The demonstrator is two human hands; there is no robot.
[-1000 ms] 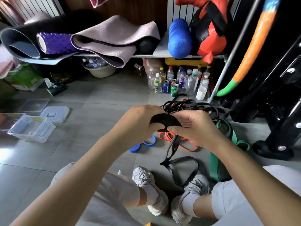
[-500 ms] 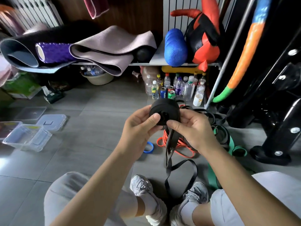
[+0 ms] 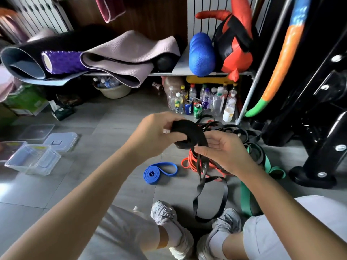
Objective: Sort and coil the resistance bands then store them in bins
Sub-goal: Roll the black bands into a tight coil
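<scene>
A black resistance band (image 3: 189,131) is partly wound into a roll in front of me. My left hand (image 3: 154,133) grips the roll from the left. My right hand (image 3: 223,151) pinches the band just below the roll, and its loose tail (image 3: 210,199) hangs in a loop down to the floor between my shoes. A blue band (image 3: 159,172) lies coiled on the tiles. Orange bands (image 3: 189,163), black bands (image 3: 231,130) and green bands (image 3: 262,162) lie tangled behind my hands. Clear plastic bins (image 3: 33,160) stand at the left.
Bin lids (image 3: 60,141) lie flat behind the bins. Several bottles and cans (image 3: 202,104) stand under a low shelf (image 3: 187,73) with rolled mats and a blue foam roller (image 3: 201,53). A black machine base (image 3: 315,177) stands at the right.
The roll has tilted from facing me edge-up to lying flatter in my left hand. My right hand has slid down the band under the roll. The view has shifted, showing the blue coil fully.
</scene>
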